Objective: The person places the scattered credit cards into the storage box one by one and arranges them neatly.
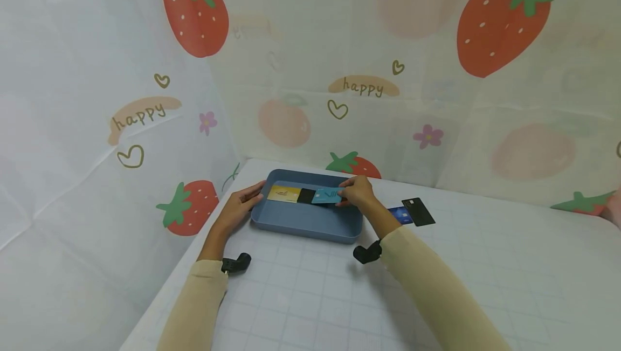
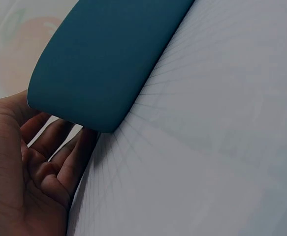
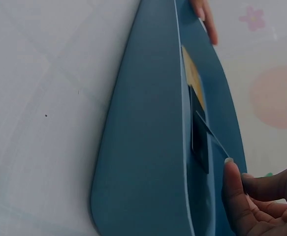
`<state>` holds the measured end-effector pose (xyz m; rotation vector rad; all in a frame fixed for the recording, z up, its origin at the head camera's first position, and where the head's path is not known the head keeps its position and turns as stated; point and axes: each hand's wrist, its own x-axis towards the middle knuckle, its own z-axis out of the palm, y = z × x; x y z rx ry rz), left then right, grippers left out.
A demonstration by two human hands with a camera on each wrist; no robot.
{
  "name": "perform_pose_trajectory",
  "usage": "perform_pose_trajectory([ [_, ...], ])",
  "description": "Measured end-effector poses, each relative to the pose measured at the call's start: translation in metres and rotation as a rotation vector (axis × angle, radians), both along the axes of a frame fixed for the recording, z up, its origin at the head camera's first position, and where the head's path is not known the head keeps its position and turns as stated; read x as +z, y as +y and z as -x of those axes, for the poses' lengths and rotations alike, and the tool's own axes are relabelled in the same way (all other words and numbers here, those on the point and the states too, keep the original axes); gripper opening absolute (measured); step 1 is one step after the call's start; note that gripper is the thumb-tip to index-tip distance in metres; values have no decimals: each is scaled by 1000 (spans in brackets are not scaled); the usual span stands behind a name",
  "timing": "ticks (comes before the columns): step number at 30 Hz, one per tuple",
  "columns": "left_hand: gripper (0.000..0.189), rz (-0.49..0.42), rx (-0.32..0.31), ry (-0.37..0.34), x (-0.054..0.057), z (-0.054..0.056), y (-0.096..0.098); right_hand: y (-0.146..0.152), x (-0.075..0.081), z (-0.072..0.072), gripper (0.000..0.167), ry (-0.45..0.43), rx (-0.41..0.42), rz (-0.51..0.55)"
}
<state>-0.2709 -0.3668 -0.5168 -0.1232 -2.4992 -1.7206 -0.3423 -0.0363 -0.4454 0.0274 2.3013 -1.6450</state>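
A blue-grey tray (image 1: pixel 301 220) lies on the table in the head view. My left hand (image 1: pixel 235 211) grips its left end, thumb at the rim and fingers against the outer wall; the left wrist view shows this hand (image 2: pixel 40 172) close up. Over the tray, my right hand (image 1: pixel 359 193) pinches the right end of a light blue card (image 1: pixel 326 195). That card (image 3: pixel 216 136) looks tilted and edge-on in the right wrist view. A black card (image 1: pixel 306 196), partly covered by it, and a yellow card (image 1: pixel 283 193) lie in the tray.
Right of the tray, a dark blue card (image 1: pixel 400 215) and another black card (image 1: pixel 419 212) lie overlapping on the white table. A strawberry-print sheet (image 1: pixel 301 76) rises behind and to the left of the tray.
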Motion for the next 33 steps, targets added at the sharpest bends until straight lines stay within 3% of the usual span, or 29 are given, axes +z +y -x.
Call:
perform_pose_trajectory([
  [16,49,10,-11,14,-1,2,1,-1,-1,0,25,-1,7,-30],
  [33,50,-9,-22,3,-2,2,0,-4,-4,4,18,75,28,-168],
])
